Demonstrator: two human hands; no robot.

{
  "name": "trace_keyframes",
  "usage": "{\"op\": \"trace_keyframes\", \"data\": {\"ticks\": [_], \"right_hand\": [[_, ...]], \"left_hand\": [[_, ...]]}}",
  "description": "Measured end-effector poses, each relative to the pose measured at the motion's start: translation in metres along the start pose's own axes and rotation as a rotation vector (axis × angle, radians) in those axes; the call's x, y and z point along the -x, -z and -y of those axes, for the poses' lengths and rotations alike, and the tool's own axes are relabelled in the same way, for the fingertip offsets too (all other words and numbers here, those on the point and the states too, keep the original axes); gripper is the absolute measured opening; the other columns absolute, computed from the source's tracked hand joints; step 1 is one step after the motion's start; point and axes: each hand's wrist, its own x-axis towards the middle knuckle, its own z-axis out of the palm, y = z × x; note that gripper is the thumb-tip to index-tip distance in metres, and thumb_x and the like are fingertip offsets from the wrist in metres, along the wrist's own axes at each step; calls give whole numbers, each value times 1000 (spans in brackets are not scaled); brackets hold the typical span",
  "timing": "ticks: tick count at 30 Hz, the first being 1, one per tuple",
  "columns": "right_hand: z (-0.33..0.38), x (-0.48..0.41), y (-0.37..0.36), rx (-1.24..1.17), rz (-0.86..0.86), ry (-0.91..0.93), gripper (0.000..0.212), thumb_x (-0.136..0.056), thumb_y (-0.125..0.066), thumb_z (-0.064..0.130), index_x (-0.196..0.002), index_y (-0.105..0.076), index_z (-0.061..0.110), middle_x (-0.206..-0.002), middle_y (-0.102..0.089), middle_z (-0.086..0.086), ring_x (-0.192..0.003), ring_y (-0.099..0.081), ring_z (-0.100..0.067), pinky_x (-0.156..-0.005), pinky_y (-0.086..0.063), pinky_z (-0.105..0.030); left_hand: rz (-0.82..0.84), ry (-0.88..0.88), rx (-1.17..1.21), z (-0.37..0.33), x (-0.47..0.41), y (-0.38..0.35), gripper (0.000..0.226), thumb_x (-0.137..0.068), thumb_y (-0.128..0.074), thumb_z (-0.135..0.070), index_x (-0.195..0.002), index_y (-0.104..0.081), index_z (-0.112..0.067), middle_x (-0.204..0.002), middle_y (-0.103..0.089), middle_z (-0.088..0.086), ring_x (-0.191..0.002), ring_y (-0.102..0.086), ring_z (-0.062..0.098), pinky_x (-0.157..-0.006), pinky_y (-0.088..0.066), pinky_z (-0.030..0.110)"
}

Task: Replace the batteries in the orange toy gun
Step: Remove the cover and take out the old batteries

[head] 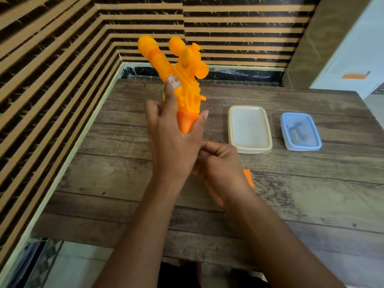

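A: Where is the orange toy gun (182, 80)?

B: Up in the air over the far left part of the table (124, 204), barrel end pointing up and away. The left hand (172, 146) is wrapped round its lower body, with 1 finger lying up the side and the thumb on the darker orange base.

A: And the right hand (218, 167)?

B: It is tucked under and behind the left, fingers curled. The left hand hides what it is doing, so I cannot tell whether it pinches anything or only works at the gun's underside.

A: What could go wrong?

B: The gun is top-heavy and held low by 1 hand. A hard push or pull from below could twist it out of that grip. Anything small that the right hand frees could drop, roll on the planks and go over the near edge.

A: That orange piece (248, 177) on the table?

B: It lies just beside the right wrist, half hidden. A careless sweep of the forearm could knock it off.

A: Room to move?

B: The striped wall (62, 80) closes the left and far sides. On the right sit 2 lidded tubs, the cream tub (249, 127) near the hands and the blue tub (301, 132) beyond it. There is open wood in front of the tubs.
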Motion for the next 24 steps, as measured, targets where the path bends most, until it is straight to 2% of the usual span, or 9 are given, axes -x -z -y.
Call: {"op": "trace_keyframes", "data": {"ticks": [3,4,6,8,10,12,16,20,24], "right_hand": [[4,0,3,145,-39,108,26,-88,-58,-25,-106,-74,-13,-88,-77,-21,-65,-72,-10,-60,-59,-21],[6,-1,5,173,-60,139,24,-89,-61,-24,-105,-75,-11,-89,-78,-22,-67,-73,-11,-63,-62,-23],[6,-3,11,270,-122,211,25,-90,-64,-17,-104,-78,-1,-96,-80,-18,-86,-78,-20,-85,-66,-41],[6,-5,17,580,-195,342,26,-89,-69,-4,-105,-81,13,-96,-82,-4,-94,-78,-18,-93,-62,-46],[8,-3,19,902,-228,436,31,-88,-71,1,-111,-81,18,-99,-82,3,-94,-75,-13,-91,-57,-29],[8,-2,18,1085,-212,535,35,-83,-70,-4,-112,-80,14,-103,-80,-4,-95,-73,-20,-84,-49,-21],[-2,-7,17,1266,-158,570,37,-79,-66,-7,-109,-81,9,-98,-65,-12,-85,-67,-34,-76,-55,-38],[-8,-12,19,1408,-131,557,24,-85,-66,5,-104,-79,10,-94,-54,-8,-88,-59,-34,-72,-57,-46],[-8,-16,15,1526,-107,503,18,-86,-71,8,-102,-78,13,-95,-56,-8,-96,-56,-35,-74,-57,-46]], "left_hand": [[-40,14,21,0,1,1,81,-93,-72,-46,-160,-37,-16,-111,-44,2,-89,-52,11,-77,-50,19],[-63,30,30,-1,1,2,75,-96,-70,-44,-158,-41,-14,-112,-47,3,-85,-52,8,-72,-46,12],[-130,68,87,-3,0,4,54,-100,-65,-38,-146,-55,-10,-113,-56,7,-80,-55,3,-69,-43,8],[-201,119,242,-4,1,5,34,-103,-61,-32,-132,-62,-16,-114,-65,5,-84,-60,-1,-73,-51,13],[-242,211,393,-7,3,8,25,-105,-57,-30,-128,-62,-24,-117,-69,-5,-97,-67,-1,-84,-61,34],[-284,327,463,-5,4,10,31,-106,-55,-29,-134,-62,-18,-124,-72,-3,-109,-70,8,-91,-61,43],[-331,564,546,9,6,14,37,-106,-54,-34,-134,-65,-14,-124,-74,8,-110,-72,22,-95,-60,47],[-412,758,678,17,2,18,33,-105,-54,-30,-127,-68,-11,-113,-76,16,-100,-74,36,-72,-62,34],[-455,844,753,19,4,20,32,-104,-53,-26,-127,-68,-10,-106,-76,14,-85,-76,27,-65,-60,32]]}}
